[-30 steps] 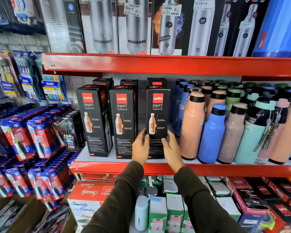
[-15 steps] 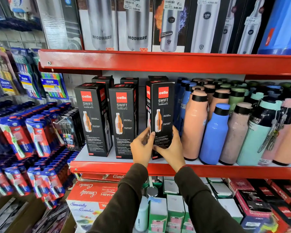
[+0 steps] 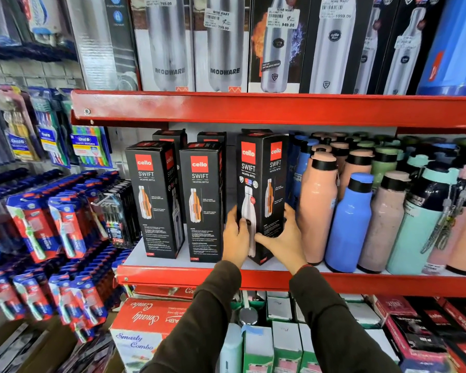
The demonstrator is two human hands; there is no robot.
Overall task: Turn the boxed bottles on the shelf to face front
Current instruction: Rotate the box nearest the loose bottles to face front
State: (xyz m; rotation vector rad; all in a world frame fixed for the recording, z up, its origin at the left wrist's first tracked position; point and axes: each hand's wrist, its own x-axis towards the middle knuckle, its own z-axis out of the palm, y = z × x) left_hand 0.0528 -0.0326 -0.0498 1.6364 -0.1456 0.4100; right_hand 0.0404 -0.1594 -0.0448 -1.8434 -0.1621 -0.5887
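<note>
Three black Cello Swift bottle boxes stand in a front row on the red middle shelf (image 3: 253, 278). The left box (image 3: 156, 200) and the middle box (image 3: 202, 203) stand upright with their printed sides toward me. The right box (image 3: 261, 184) is turned corner-on, so two of its faces show. My left hand (image 3: 236, 238) grips its lower left side and my right hand (image 3: 285, 238) wraps its lower right corner. More black boxes (image 3: 170, 135) stand behind the row, mostly hidden.
Loose bottles in peach (image 3: 318, 205), blue (image 3: 350, 224) and mint crowd right next to the held box. Steel bottle boxes (image 3: 223, 44) fill the upper shelf. Toothbrush packs (image 3: 38, 227) hang at the left. Cartons (image 3: 143, 324) sit on the lower shelf.
The right box has been rotated between my hands: it faced me a second ago and now shows its corner and a second face. The camera has moved closer.
</note>
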